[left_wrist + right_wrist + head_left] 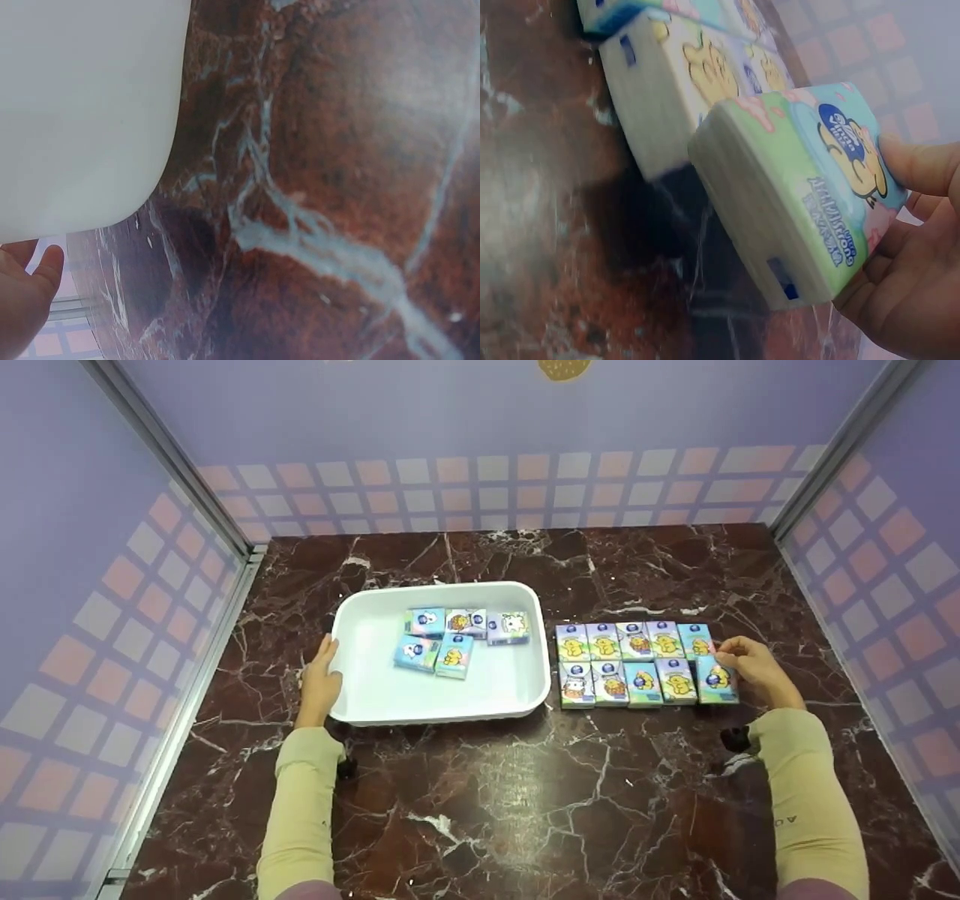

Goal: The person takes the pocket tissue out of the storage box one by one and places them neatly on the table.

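Right hand [754,667] pinching tissue pack [716,679] at right end of near row on worktop [525,810]. Left hand [321,679] spread flat against white tray [360,622] rim.

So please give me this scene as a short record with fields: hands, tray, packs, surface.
left hand: rests on the left rim of the tray
right hand: pinches the end tissue pack of the near row
tray: white, holds five loose packs
rows on table: two rows of five packs, right of the tray
surface: dark marble table
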### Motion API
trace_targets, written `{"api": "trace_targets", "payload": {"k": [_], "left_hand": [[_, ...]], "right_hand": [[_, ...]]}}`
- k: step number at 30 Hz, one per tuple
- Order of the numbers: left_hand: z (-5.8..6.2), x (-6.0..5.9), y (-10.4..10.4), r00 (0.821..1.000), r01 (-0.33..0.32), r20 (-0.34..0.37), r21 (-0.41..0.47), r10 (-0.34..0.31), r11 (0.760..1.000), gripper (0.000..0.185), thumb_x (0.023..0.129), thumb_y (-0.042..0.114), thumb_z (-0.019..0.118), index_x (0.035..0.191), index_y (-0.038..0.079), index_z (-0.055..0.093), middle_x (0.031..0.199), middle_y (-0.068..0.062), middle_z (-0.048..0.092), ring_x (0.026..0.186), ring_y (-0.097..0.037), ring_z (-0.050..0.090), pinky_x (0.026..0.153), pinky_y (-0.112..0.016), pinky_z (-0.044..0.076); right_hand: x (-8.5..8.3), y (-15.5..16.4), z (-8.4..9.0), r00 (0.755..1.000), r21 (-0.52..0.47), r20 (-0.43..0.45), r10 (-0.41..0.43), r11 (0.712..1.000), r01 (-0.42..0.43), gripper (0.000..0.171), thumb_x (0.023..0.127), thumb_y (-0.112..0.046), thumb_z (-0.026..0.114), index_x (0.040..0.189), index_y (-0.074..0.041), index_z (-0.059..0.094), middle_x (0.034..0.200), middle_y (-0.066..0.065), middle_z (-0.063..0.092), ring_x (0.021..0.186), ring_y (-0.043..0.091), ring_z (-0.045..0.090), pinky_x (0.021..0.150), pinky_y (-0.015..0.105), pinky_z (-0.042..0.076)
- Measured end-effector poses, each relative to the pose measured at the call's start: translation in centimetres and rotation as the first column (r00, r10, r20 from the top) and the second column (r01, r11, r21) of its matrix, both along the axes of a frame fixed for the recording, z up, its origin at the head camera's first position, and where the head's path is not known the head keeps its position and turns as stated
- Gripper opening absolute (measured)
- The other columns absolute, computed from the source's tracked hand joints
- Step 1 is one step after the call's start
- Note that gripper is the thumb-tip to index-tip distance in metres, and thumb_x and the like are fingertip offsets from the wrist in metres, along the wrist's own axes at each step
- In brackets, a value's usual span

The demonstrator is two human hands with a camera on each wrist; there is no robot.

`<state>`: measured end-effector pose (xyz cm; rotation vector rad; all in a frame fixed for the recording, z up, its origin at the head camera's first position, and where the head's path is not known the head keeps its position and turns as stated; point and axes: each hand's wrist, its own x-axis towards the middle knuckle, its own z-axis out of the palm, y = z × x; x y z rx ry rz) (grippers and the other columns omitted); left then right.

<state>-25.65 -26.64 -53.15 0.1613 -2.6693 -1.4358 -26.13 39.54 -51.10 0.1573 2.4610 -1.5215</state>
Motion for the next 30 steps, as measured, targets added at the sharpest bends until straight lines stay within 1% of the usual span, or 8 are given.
{"api": "trace_targets", "payload": {"k": [3,6,11,13,17,19,24,30], "left_hand": [[0.2,0.0,0.0,1.0,-0.004,0.005,0.004,0.004,1.0,0.062,0.074,-0.015,0.031,0.135,-0.005,0.028,0.147,-0.014,0.017,0.135,-0.024,0.014,0.109,-0.037,0.019],[0.3,0.0,0.0,1.0,-0.008,0.023,0.003,0.008,1.0,0.063,0.075,-0.015,0.031,0.136,-0.003,0.027,0.148,-0.012,0.016,0.135,-0.023,0.013,0.11,-0.037,0.018],[0.2,0.0,0.1,0.999,-0.015,0.042,-0.003,0.015,1.0,0.063,0.075,-0.014,0.031,0.137,-0.001,0.027,0.148,-0.01,0.015,0.136,-0.022,0.012,0.11,-0.037,0.017],[0.1,0.0,0.1,0.999,-0.013,0.046,-0.002,0.013,1.0,0.063,0.075,-0.014,0.031,0.137,-0.001,0.027,0.148,-0.01,0.015,0.136,-0.022,0.013,0.11,-0.037,0.018],[0.1,0.0,0.1,0.999,-0.011,0.048,-0.003,0.011,1.0,0.063,0.076,-0.014,0.031,0.137,-0.001,0.026,0.148,-0.01,0.015,0.136,-0.022,0.012,0.11,-0.037,0.018],[0.1,0.0,0.0,0.999,-0.01,0.048,-0.005,0.01,1.0,0.063,0.076,-0.014,0.03,0.137,-0.001,0.026,0.148,-0.01,0.014,0.136,-0.023,0.012,0.11,-0.038,0.018],[0.1,0.0,0.0,0.999,-0.008,0.04,0.003,0.008,1.0,0.063,0.076,-0.014,0.031,0.137,-0.001,0.026,0.148,-0.01,0.014,0.136,-0.023,0.011,0.109,-0.038,0.021],[0.0,0.0,0.0,0.999,-0.004,0.036,0.015,0.004,1.0,0.063,0.076,-0.015,0.03,0.137,-0.002,0.026,0.148,-0.011,0.014,0.136,-0.024,0.01,0.11,-0.039,0.017]], "right_hand": [[0.0,0.3,-0.4,1.0,0.03,0.0,0.005,1.0,-0.005,0.016,0.089,-0.017,0.049,0.094,-0.004,0.042,0.075,-0.007,0.047,0.045,0.005,0.045,0.044,0.026,0.045],[0.0,0.3,-0.8,1.0,0.042,0.0,-0.008,0.999,0.008,0.024,0.087,-0.018,0.051,0.097,0.0,0.04,0.076,-0.004,0.046,0.044,0.006,0.045,0.045,0.028,0.046],[-0.1,-0.1,-1.4,0.996,0.076,0.01,-0.093,0.993,0.092,0.032,0.084,-0.019,0.055,0.102,0.003,0.039,0.076,-0.005,0.045,0.051,0.005,0.046,0.047,0.027,0.044],[-0.1,-0.3,-1.4,0.992,0.074,0.018,-0.124,0.99,0.122,0.034,0.084,-0.019,0.056,0.105,0.002,0.039,0.078,-0.004,0.045,0.052,0.004,0.046,0.047,0.026,0.044],[-0.1,-0.5,-1.5,0.985,0.046,0.043,-0.165,0.986,0.163,0.04,0.083,-0.02,0.056,0.111,0.002,0.038,0.085,0.001,0.044,0.053,0.005,0.045,0.046,0.025,0.043],[-0.1,-0.6,-1.6,0.982,0.043,0.044,-0.186,0.982,0.184,0.042,0.083,-0.019,0.056,0.114,0.003,0.037,0.088,0.003,0.043,0.056,0.004,0.046,0.049,0.024,0.044],[-0.3,-0.7,-2.1,0.963,0.064,0.047,-0.265,0.963,0.262,0.043,0.082,-0.017,0.057,0.116,0.003,0.038,0.097,0.004,0.043,0.067,0.005,0.048,0.056,0.021,0.045],[-0.4,-0.9,-2.3,0.935,0.063,0.076,-0.345,0.938,0.341,0.049,0.082,-0.016,0.057,0.122,0.002,0.035,0.103,0.007,0.042,0.066,0.007,0.05,0.054,0.02,0.045]]}}
